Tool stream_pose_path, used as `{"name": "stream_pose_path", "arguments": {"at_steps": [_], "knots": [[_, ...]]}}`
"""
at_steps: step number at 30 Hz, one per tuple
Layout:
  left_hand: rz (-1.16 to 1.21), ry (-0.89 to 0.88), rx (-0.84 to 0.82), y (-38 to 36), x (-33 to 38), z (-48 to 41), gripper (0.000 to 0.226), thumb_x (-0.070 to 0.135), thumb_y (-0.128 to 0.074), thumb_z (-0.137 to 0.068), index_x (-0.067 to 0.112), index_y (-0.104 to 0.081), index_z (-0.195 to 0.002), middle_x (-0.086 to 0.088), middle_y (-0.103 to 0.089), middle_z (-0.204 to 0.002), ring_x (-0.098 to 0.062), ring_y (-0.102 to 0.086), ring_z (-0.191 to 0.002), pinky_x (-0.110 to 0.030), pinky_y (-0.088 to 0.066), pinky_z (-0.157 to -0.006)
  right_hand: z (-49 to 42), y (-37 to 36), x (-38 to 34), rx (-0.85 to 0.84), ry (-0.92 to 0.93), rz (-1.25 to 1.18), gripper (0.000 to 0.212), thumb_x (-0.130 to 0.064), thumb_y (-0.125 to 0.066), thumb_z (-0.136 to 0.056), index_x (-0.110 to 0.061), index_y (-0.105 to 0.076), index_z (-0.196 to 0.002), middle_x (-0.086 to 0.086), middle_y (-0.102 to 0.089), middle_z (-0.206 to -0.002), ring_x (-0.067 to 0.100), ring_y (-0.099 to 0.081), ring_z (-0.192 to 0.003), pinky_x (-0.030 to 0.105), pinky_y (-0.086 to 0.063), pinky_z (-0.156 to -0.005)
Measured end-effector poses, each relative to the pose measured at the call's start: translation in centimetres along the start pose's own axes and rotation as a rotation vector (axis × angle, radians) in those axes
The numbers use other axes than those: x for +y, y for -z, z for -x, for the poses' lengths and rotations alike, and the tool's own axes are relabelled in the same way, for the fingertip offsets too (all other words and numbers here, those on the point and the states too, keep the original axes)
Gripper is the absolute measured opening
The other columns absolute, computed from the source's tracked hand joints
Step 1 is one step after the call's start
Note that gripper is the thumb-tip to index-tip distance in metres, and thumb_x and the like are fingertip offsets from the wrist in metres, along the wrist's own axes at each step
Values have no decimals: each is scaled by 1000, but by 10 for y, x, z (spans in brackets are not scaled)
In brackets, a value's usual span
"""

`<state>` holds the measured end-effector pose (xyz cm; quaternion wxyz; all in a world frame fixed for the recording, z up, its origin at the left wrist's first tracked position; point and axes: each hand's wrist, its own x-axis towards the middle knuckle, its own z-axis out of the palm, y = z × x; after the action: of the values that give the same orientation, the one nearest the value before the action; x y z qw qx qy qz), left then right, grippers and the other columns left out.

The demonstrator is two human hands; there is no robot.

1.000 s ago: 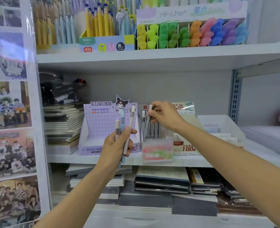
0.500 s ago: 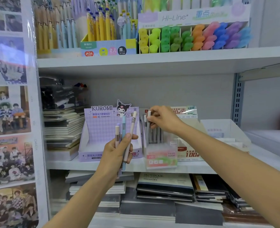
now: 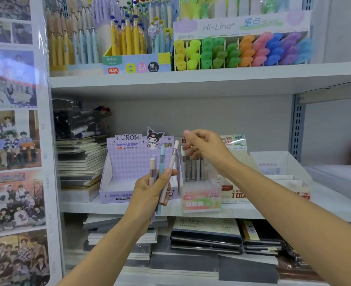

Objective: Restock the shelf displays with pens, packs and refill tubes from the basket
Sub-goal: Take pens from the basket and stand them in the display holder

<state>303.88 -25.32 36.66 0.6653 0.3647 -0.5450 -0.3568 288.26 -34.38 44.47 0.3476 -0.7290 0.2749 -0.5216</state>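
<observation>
The left hand squeezes spare tubes upright, ready to pick from; the right hand hangs loose and empty just above the clear box

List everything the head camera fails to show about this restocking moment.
- Basket: outside the head view.
- Refill tubes: exact count unclear, bunched together in the left hand.
- Clear box: tops of its tubes covered by the blurred right hand.
- Kuromi box: front label partly behind the left hand.
</observation>
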Motion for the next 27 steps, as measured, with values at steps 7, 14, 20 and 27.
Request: {"name": "stream_pose_path", "arguments": {"at_steps": [7, 14, 20, 27], "knots": [[-29, -2, -34, -15, 8, 3, 33, 39, -61, -87, 12, -75, -98, -6, -45, -60, -14, -42, -47, -18, -41, -47, 19, 5, -16, -144, -86, -217, 20, -13, -66, -90, -4, -64, -108, 7, -73, -81, 15, -70, -71, 22, -57, -65], [-44, 12, 21, -16, 13, -3, 45, 47, -64, -78, 1, -65, -80, -6, -51, -59, -14, -45, -45, -21, -42, -48, 13, 25, -25, -10, -51, -346, 12, -3, -61, -90, -3, -62, -102, 11, -72, -84, 18, -69, -70, 22, -58, -66], [-9, -7, -11, -9, 10, -3, 28, 34, -56, -90, 13, -59, -108, -6, -61, -57, -13, -46, -39, -20, -45, -44, 0, 42, -10, 228, 22, -84, 14, -1, -57, -93, -2, -58, -107, 15, -70, -89, 22, -70, -81, 25, -59, -71], [-87, -31, 7, -4, 3, -2, 22, 33, -56, -94, 12, -51, -89, -1, -62, -60, -12, -51, -47, -20, -40, -44, -2, 18, 22, 138, 62, 219, 13, -3, -59, -93, -6, -60, -105, 14, -69, -95, 20, -71, -85, 29, -60, -74]]}}
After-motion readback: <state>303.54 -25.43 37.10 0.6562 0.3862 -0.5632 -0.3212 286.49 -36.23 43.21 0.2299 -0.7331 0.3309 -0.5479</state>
